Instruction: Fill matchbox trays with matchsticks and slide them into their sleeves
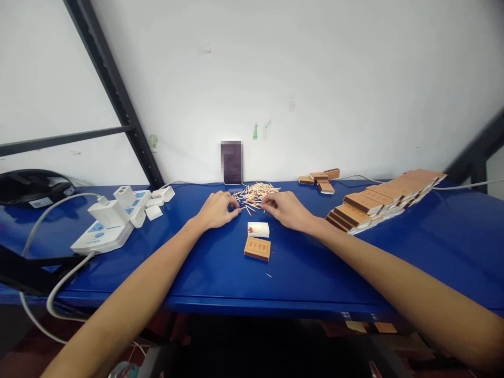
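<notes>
A loose pile of red-tipped matches (258, 193) lies on the blue table between my hands. At its left edge rests my left hand (218, 210), fingers curled, thumb and forefinger drawn together; what they hold, if anything, is too small to make out. My right hand (288, 209) pinches at the pile's right side, with a match at its fingertips. Below the pile sits a white matchbox tray (263, 229) with a few matches inside. Directly in front of the tray is a brown matchbox sleeve (257, 249) with red characters.
Stacked matchboxes (370, 202) slope along the right, with several more boxes (321, 178) near the wall. At left, a white power strip (104, 236) carries plugs and cables. A pixelated dark device (232, 163) leans on the wall. One stray matchstick (268, 275) lies near the front edge.
</notes>
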A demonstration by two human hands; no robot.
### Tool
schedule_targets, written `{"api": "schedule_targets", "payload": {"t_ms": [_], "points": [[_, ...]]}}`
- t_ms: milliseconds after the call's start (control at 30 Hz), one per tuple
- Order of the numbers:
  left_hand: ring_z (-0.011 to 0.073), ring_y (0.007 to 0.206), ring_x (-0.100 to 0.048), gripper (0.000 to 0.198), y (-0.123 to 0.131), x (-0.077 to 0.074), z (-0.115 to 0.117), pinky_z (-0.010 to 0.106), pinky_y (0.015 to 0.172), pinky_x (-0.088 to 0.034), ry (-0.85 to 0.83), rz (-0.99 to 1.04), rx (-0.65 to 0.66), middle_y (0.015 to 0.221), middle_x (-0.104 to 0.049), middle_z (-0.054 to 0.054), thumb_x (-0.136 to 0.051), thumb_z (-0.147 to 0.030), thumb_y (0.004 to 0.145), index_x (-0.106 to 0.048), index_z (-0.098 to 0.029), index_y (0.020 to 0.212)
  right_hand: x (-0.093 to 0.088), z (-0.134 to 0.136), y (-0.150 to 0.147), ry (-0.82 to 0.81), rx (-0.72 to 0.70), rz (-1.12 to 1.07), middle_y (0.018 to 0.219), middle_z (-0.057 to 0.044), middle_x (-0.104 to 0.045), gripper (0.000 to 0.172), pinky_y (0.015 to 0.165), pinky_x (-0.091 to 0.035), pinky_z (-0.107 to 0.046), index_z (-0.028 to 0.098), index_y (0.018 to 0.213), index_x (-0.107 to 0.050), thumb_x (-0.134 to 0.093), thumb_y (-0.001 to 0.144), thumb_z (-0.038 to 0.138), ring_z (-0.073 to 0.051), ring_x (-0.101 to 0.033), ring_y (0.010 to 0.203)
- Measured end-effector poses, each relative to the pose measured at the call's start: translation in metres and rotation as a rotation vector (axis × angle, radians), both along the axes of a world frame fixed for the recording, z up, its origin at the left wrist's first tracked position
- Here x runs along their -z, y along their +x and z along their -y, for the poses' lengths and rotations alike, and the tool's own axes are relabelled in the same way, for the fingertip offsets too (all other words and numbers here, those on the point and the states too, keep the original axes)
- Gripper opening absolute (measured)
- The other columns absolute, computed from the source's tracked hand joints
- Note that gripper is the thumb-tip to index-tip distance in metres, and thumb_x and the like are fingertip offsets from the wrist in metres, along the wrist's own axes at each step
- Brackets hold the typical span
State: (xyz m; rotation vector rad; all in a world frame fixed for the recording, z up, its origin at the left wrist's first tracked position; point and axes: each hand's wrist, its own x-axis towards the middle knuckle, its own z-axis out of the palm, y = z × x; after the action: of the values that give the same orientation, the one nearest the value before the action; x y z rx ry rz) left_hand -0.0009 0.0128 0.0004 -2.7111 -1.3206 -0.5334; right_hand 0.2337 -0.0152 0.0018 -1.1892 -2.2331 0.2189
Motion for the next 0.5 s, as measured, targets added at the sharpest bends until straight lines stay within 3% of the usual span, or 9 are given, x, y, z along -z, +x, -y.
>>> {"api": "schedule_targets", "payload": {"t_ms": [200, 400, 500], "points": [[0.0224, 0.09, -0.056, 0.023, 0.007, 0.003, -0.001, 0.037, 0.085, -0.041, -0.055, 0.014, 0.044, 0.092, -0.065, 0.005, -0.05, -0.03, 0.086, -0.07, -0.023, 0.095, 0.0, 0.004, -0.008, -0.192, 0.024, -0.154, 0.076, -0.005, -0.072, 0.015, 0.064, -0.048, -0.028, 0.016, 0.081, -0.07, -0.057, 0.081, 0.023, -0.016, -0.065, 0.068], [0.022, 0.095, -0.055, 0.02, 0.008, 0.006, -0.004, 0.038, 0.089, -0.04, -0.064, 0.028, 0.08, 0.096, -0.063, 0.005, -0.048, -0.024, 0.086, -0.067, -0.022, 0.091, 0.003, 0.0, 0.004, -0.101, 0.038, 0.021, 0.072, -0.004, -0.07, 0.015, 0.062, -0.045, -0.028, 0.017, 0.08, -0.07, -0.055, 0.08, 0.02, -0.015, -0.062, 0.064], [0.0209, 0.093, -0.055, 0.021, 0.01, 0.006, -0.003, 0.037, 0.087, -0.041, -0.081, 0.056, 0.088, 0.095, -0.062, 0.004, -0.049, -0.024, 0.086, -0.066, -0.022, 0.099, 0.003, 0.0, 0.009, -0.088, 0.035, 0.116, 0.066, -0.002, -0.066, 0.017, 0.061, -0.04, -0.028, 0.017, 0.083, -0.069, -0.054, 0.086, 0.023, -0.015, -0.058, 0.061]]}}
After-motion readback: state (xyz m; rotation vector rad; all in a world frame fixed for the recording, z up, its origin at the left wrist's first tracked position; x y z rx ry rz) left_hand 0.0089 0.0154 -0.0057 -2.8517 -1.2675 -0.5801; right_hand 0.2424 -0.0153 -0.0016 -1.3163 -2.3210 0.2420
